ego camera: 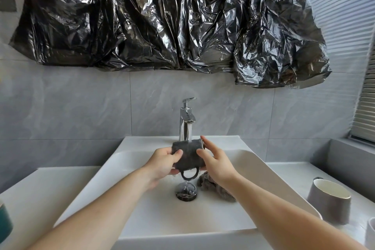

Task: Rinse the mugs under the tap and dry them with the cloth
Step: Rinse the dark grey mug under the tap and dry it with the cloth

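A dark grey mug (188, 155) lies on its side under the chrome tap (185, 122), its handle pointing down, and water runs onto it. My left hand (162, 165) grips its left end, thumb on the front. My right hand (217, 160) touches the right, rim end with thumb and nearly straight fingers. The grey cloth (215, 186) lies crumpled in the sink below my right wrist, partly hidden by the arm.
The white sink (253, 170) has a chrome drain plug (186, 191) under the mug. On the right counter stand a grey mug with a white inside (328, 201) and a pale mug (370, 233) at the edge. A teal mug (5, 221) sits far left. Black plastic sheet (162, 16) covers the wall.
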A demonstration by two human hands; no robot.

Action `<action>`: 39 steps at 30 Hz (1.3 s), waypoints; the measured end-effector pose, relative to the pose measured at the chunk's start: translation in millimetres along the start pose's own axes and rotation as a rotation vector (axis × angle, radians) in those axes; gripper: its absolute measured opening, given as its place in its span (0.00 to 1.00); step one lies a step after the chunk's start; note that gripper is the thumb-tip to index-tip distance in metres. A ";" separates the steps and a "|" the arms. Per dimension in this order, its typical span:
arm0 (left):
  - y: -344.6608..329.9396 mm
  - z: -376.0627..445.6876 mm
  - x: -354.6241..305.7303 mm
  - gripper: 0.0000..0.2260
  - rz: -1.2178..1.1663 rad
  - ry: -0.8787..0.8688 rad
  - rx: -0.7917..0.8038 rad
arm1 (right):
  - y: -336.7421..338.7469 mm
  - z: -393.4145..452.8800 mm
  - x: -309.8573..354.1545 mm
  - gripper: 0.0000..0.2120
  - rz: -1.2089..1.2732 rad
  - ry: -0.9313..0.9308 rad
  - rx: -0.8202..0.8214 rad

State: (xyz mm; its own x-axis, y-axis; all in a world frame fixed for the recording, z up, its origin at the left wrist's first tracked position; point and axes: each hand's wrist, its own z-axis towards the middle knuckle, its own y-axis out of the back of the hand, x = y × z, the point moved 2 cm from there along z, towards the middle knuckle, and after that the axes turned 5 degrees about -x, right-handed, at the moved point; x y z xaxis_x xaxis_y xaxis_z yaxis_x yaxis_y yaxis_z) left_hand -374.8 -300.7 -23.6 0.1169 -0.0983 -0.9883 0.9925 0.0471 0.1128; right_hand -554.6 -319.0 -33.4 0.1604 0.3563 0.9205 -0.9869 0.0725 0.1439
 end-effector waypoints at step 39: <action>2.3 -2.2 -5.0 0.07 0.041 -0.222 -0.109 | -1.9 -6.9 3.2 0.33 0.233 -0.279 0.116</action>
State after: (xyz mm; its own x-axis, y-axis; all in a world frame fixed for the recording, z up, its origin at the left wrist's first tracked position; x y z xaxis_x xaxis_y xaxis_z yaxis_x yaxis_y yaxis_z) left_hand -373.2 -297.9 -18.6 0.1739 -0.3091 -0.9350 0.9784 0.1618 0.1286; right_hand -552.1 -311.6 -33.2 -0.0631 0.0820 0.9946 -0.9942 -0.0924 -0.0555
